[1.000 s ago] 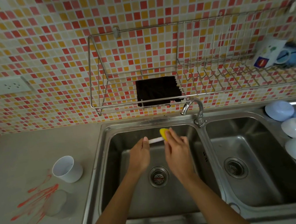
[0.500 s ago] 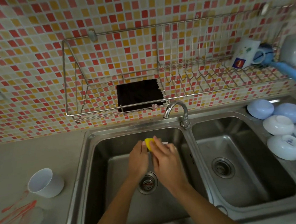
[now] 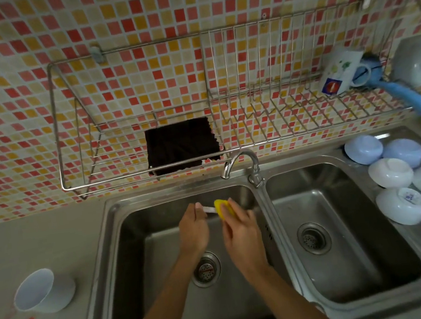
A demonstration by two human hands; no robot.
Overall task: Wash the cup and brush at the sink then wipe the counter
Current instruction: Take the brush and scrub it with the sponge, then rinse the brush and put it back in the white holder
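— How many basins in that sink?

— Two, side by side: the left basin, where I'm working, and the right basin. Each has one drain, and one faucet stands between them at the back.

— And bowls?

— I count five upside-down bowls clustered by the counter's right edge.

— Cups?

— One white cup on the counter near the left edge, and one mug lying in the one wire rack.

— Anything else in that rack?

— One black cloth and one blue-handled brush.

— And you?

— Two hands, my left hand and right hand, with one yellow sponge and one white brush between them.
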